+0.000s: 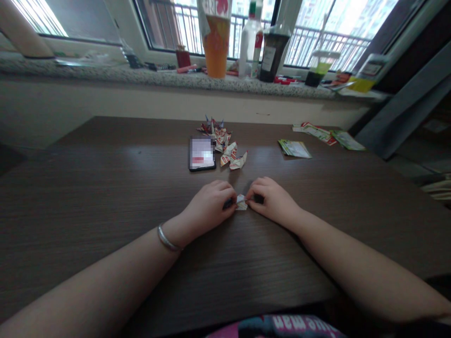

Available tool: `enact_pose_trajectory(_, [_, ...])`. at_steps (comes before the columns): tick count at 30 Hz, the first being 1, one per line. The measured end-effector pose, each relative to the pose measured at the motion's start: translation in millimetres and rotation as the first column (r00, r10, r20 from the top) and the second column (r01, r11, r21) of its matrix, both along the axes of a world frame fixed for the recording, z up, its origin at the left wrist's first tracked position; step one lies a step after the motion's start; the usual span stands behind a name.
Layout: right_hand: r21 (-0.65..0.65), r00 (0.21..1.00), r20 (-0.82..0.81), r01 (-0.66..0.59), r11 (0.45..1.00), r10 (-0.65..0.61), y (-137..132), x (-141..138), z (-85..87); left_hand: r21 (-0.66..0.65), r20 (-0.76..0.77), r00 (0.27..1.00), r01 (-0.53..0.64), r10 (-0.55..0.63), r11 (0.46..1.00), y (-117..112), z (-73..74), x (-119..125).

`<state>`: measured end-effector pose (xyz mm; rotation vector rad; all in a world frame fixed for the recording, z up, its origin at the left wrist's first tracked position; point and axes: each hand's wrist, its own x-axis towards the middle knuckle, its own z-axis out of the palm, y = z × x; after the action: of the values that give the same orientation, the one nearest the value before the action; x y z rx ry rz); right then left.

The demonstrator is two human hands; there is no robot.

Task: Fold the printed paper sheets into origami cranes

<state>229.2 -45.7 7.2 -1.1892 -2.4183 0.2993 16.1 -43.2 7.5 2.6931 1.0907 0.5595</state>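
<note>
Between my two hands, just above or on the brown table (105, 197), is a small piece of folded pale paper (241, 204). My left hand (213, 199), with a silver bangle at the wrist, pinches its left side between thumb and fingers. From the other side, my right hand (273, 199) pinches the right edge. Beyond the hands lies a cluster of folded paper pieces (229, 152) with red and dark print, pointed in shape. Touching the cluster's left side is a dark-edged device with a lit, blurred screen (201, 154).
At the back right lie a small stack of green and white paper strips (295, 149) and more printed strips (319, 133). Behind the table, a granite windowsill (141, 75) holds an orange-filled cup (217, 47), a clear bottle (247, 47), a dark-filled container (273, 54) and small clutter.
</note>
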Motion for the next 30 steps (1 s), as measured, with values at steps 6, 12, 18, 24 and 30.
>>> enact_pose_trajectory(6, [0.067,0.985,0.174,-0.025,0.997,0.013,-4,-1,9.6,0.112,-0.054,0.995,0.085,-0.080,0.990,-1,3.8,0])
enact_pose_trajectory(12, [0.136,0.962,0.271,-0.084,0.987,0.045,-8,-1,16.0,0.175,-0.116,0.980,0.178,-0.159,0.968,-3,8.0,0])
enact_pose_trajectory(18, [0.108,0.947,0.316,-0.100,0.989,0.061,-11,0,20.2,0.129,-0.174,0.964,0.223,-0.199,0.966,-4,10.9,0])
enact_pose_trajectory(24, [0.048,0.912,0.377,-0.193,0.980,0.161,-13,8,27.0,0.117,-0.215,0.947,0.267,-0.238,0.957,-4,12.1,-3])
enact_pose_trajectory(30, [0.013,0.911,0.390,-0.150,0.989,0.133,-14,19,29.2,0.099,-0.211,0.940,0.294,-0.269,0.951,-3,14.5,-10])
